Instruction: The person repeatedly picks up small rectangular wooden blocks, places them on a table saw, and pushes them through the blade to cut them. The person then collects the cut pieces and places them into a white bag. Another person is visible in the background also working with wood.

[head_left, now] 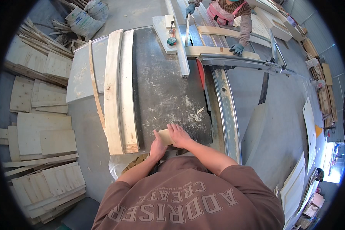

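A short, pale wood block point(165, 137) is between my hands at the near edge of the dark saw table point(161, 96). My left hand point(157, 146) is closed on the block's left end, thumb upward. My right hand point(178, 136) grips the right end, its fingers laid over the far side. To the left of my hands, long wooden boards point(114, 92) lie lengthwise on the table, beside another board point(128, 96). Sawdust and wood chips are scattered over the dark surface. The block's underside is hidden.
Across the table, a gloved co-worker point(224, 15) rests one hand on a plank point(218, 51). A metal fence point(183, 63) and red part point(200, 74) stand ahead. A thin strip point(94, 76) overhangs the left side. Stacked panels point(44, 132) fill the far left.
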Available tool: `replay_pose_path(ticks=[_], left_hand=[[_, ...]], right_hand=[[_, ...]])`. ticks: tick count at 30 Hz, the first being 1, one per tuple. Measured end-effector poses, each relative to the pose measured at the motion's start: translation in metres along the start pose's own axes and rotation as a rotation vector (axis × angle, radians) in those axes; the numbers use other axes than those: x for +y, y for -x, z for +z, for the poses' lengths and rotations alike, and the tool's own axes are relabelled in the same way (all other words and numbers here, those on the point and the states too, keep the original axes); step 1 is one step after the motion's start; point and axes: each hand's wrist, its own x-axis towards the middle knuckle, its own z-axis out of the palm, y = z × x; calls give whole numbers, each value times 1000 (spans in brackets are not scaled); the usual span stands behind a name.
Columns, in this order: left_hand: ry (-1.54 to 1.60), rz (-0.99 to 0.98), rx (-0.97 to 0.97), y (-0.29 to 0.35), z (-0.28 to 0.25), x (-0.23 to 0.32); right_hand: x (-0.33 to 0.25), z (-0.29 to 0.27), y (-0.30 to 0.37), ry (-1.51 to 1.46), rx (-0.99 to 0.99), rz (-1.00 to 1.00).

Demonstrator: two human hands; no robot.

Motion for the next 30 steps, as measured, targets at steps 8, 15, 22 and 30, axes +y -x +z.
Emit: replay_pose_path(ticks=[8,15,22,30], left_hand=[[256,-133,10,-7,10,-7],[241,-172,-29,-4,3,12],[-397,214,-14,-3,-28,32],[-636,375,27,-34,-16,17]], right_hand=[[9,56,9,-607,-55,508],[3,53,3,-664,-83,564],[-10,-25,12,137,45,-7],[5,-4,-12,374,-56,-67]])
